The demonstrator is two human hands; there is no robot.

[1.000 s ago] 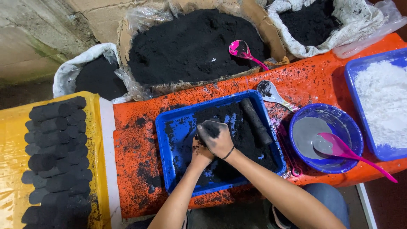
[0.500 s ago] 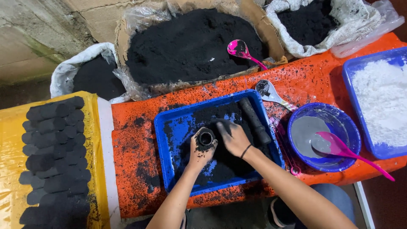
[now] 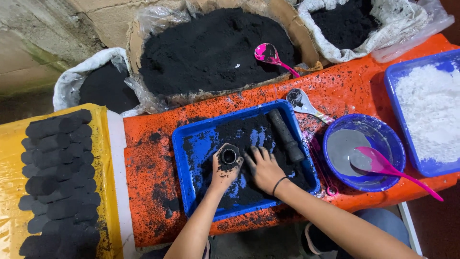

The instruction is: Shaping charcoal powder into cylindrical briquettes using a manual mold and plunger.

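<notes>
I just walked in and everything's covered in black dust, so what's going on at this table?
A person is working black powder in a blue tray on an orange table. Their left hand grips a small black tube mould standing upright in the tray, and the right hand lies flat on the powder beside it. A black rod lies in the tray. Finished black briquettes sit in rows on a yellow sheet to the left.

Both forearms bare, no sleeves in view. Left hand (image 3: 224,169) and right hand (image 3: 265,168): no gloves, fingers smeared with black powder. Thin black band (image 3: 279,184) around right wrist. Blue-grey trouser fabric (image 3: 378,223) visible at lower edge.
</notes>
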